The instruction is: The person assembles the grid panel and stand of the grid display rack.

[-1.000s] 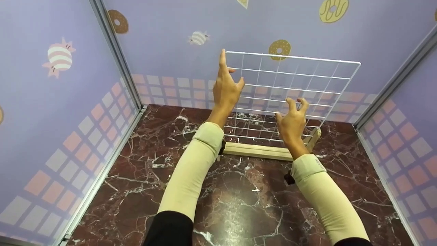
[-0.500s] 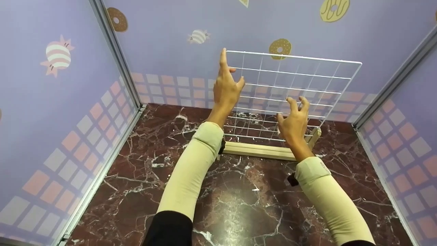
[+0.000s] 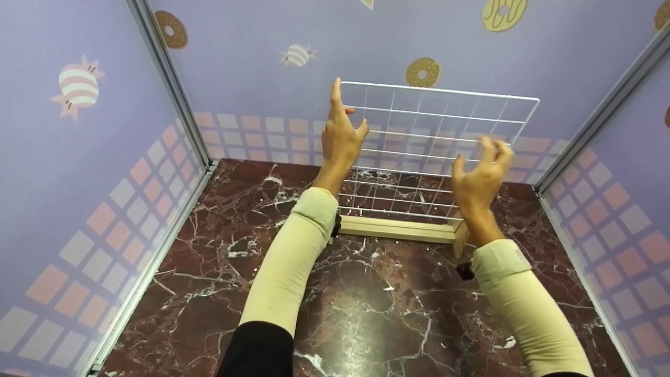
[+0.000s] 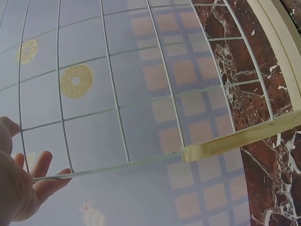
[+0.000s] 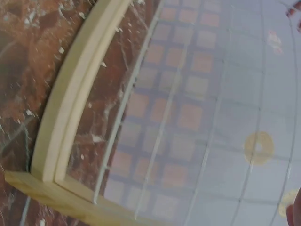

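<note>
A white wire grid panel (image 3: 434,89) stands leaning back in a pale wooden base (image 3: 395,228). My left hand (image 3: 341,139) holds the panel's left edge, index finger pointing up along it. In the left wrist view, that hand (image 4: 21,186) has its thumb and fingers on either side of the edge wire, well above the wooden end piece (image 4: 235,140). My right hand (image 3: 479,180), slightly blurred, hovers by the panel's right side with fingers spread and loosely bent, gripping nothing. It hides part of the right edge. The right wrist view shows the base's corner (image 5: 49,181).
Purple walls with printed sweets and tiles (image 3: 251,68) enclose the back and both sides. A metal post (image 3: 180,89) stands in the left corner. Dark red marble-patterned surface (image 3: 366,303) lies under the base and the arms, with small white flecks on it.
My right hand has moved right, from in front of the panel's middle towards its right edge. My left hand stays at the left edge. The head view has shifted slightly.
</note>
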A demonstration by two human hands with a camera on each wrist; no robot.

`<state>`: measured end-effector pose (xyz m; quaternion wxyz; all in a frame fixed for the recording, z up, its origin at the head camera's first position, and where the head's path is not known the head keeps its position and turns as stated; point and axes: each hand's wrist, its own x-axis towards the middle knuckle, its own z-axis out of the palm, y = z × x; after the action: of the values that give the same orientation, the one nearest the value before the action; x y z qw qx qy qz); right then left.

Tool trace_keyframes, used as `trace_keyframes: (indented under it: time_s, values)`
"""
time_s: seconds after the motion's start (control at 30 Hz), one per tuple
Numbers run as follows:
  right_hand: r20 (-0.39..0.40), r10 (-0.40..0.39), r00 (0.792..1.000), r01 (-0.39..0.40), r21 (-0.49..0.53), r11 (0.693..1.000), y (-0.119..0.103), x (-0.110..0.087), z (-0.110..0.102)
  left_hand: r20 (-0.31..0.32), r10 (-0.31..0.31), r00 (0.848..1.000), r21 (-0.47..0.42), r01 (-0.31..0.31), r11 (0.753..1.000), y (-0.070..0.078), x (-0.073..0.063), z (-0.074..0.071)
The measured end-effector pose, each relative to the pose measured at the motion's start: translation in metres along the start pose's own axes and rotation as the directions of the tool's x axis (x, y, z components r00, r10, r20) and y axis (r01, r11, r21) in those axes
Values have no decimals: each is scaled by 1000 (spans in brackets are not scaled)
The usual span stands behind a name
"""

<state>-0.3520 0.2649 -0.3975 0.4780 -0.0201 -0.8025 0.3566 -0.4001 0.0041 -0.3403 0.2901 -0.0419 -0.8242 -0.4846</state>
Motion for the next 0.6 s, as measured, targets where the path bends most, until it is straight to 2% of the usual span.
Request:
trace_keyframes:
  time_s: [0.1,0.2,0.3,0.4,0.47,0.6]
  values:
    - [-56,73,996,-73,-9,997,1,16,-10,-2,-9,1000,-4,9,1000,-1,1,0]
    - [-70,146,987,-149,-45,988,1,32,-19,-2,-9,1000,2,9,1000,0,1,-1]
    - [-27,230,973,-231,-61,971,-1,47,-25,-4,-6,1000,11,6,1000,0,2,-1]
    - [50,303,952,-298,-88,951,-3,58,-30,-12,-6,1000,20,6,1000,2,3,-1]
    - [85,317,945,-309,-98,946,-4,63,-31,-15,-6,1000,17,6,1000,3,3,-3]
    - [101,322,941,-313,-95,945,-5,70,-31,-4,-1,1000,8,1,1000,6,4,-5]
